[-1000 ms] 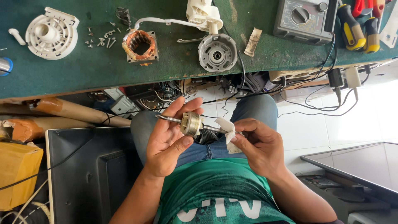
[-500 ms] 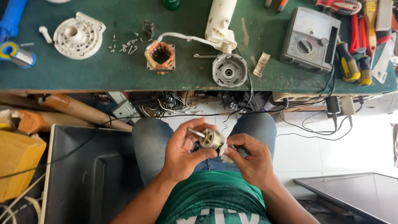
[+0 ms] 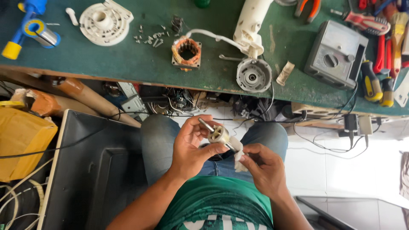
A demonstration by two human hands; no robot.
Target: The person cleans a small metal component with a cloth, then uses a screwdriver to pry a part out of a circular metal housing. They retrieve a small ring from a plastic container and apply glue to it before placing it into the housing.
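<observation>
Metal and pale, the small motor rotor (image 3: 219, 135) sits over the person's lap, just in front of the green workbench (image 3: 128, 59) edge, with its thin steel shaft (image 3: 205, 125) poking up and to the left. The left hand (image 3: 191, 147) is closed around it, thumb along the underside and fingertips curled over the drum. The right hand (image 3: 264, 166) is pinched shut on a scrap of white cloth (image 3: 237, 153) that touches the lower end of the rotor, where the shaft runs out of sight behind the fingers.

By the look of it the rotor is stiff and dense for its size, heavier than the cloth by far, and the bare shaft is likely smooth and slippery, perhaps greasy. The drum, wider and ribbed, looks the safer place to hold; the shaft ends seem better left free for wiping. The cloth is soft and limp and will only follow the fingers that pinch it.

Up on the bench, well apart from the hands, lie a copper-wound motor core (image 3: 186, 52), a round grey end cap (image 3: 254, 76), a white round housing (image 3: 104, 21), a scatter of small screws (image 3: 149, 37) and a grey meter (image 3: 336, 53). Screwdrivers (image 3: 375, 81) and pliers crowd the right end of the bench. A white appliance body (image 3: 251, 21) stands beside the grey cap, its cord curling toward the motor core

Below the bench hang tangled cables (image 3: 183, 100); a dark panel (image 3: 93, 170) stands to the left of the person's knee
</observation>
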